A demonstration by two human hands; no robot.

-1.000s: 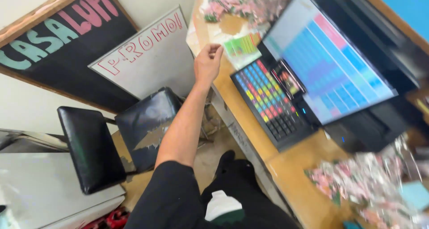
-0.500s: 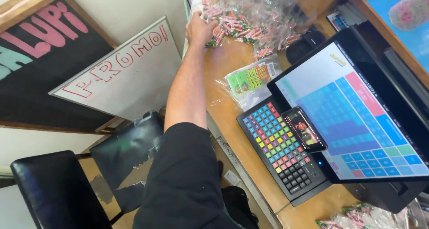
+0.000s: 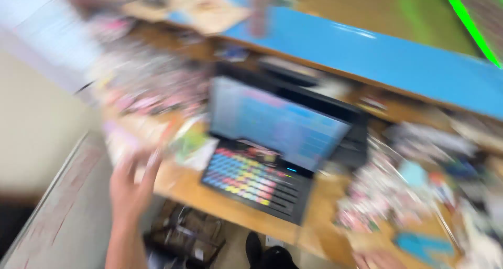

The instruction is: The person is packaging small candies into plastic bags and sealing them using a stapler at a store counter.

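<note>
Hanging up by the edge of the wooden counter (image 3: 225, 203), the left hand (image 3: 130, 187) has its fingers (image 3: 152, 163) pointing up and a little apart. The picture is very blurry, so I cannot tell if the fingers are pinching something or are just spread.

A small pale packet (image 3: 118, 139) sits right at the fingertips, on the left end of the counter. It looks like it touches them, but the blur hides that. I think it is a thin, see-through bag. It would be very light and soft, a bit slippery, and it would crinkle. It would not break, but what is inside could get squashed. A good place to take it would be a corner or the top edge, with a thumb and one finger.

Just past the packet, farther from the person, is a big pile of little wrapped sweets (image 3: 152, 88). A green and white paper (image 3: 191, 143) lies just to the right of the fingers. Next to that is a keyboard with coloured keys (image 3: 251, 177), and a screen (image 3: 277, 125) stands behind it. A long blue shelf (image 3: 367, 54) runs above.

The right hand (image 3: 378, 259) is only a smear at the bottom edge. I cannot tell what its fingers do.
</note>
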